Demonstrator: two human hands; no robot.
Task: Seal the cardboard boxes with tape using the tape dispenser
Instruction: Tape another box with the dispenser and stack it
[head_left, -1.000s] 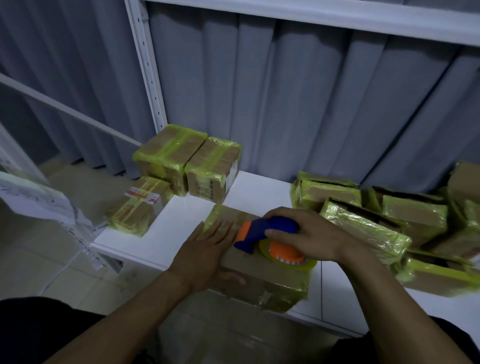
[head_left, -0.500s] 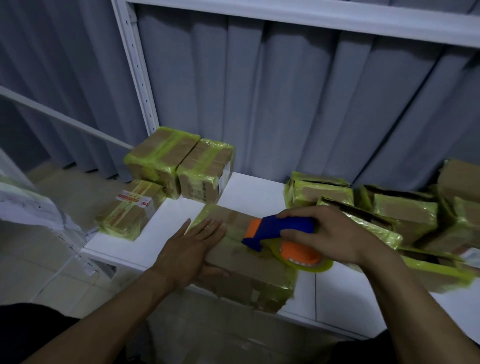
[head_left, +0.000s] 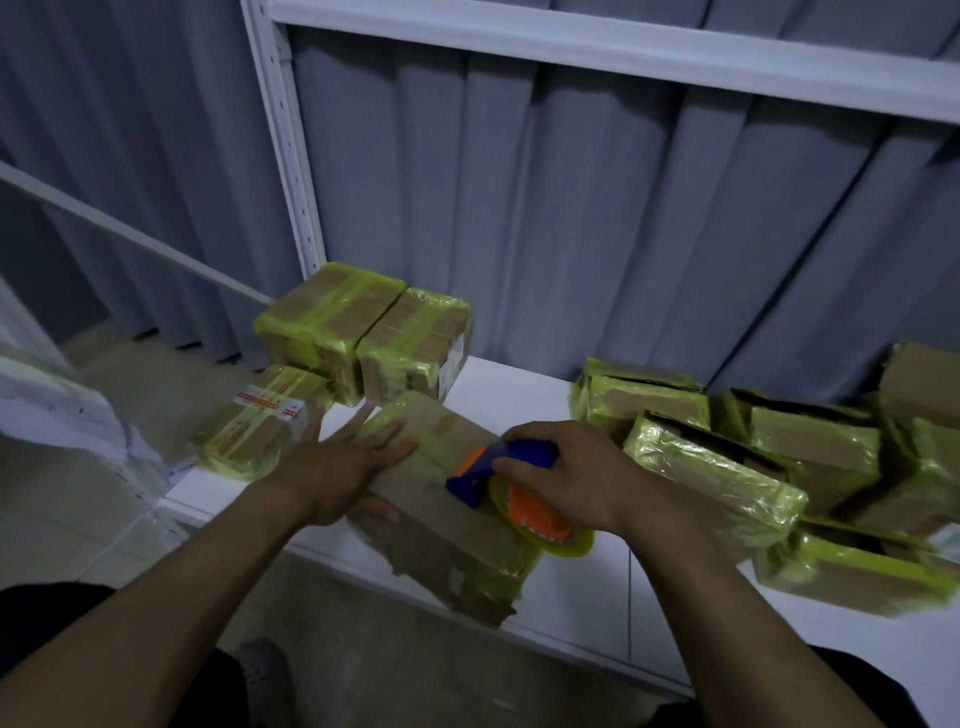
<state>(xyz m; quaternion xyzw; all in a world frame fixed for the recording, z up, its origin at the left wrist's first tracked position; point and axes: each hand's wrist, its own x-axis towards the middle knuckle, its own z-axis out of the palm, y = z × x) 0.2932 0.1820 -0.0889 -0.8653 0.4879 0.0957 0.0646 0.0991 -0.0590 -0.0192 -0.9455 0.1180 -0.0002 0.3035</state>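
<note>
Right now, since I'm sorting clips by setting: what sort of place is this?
Probably a small packing or storage room: taped cardboard boxes crowding a white shelf, a grey curtain behind, and the right hand gripping a tape dispenser.

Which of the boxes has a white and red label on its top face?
The low box at the left corner of the white shelf, just beyond the left hand. The other tops show only cardboard and yellow-green tape.
</note>
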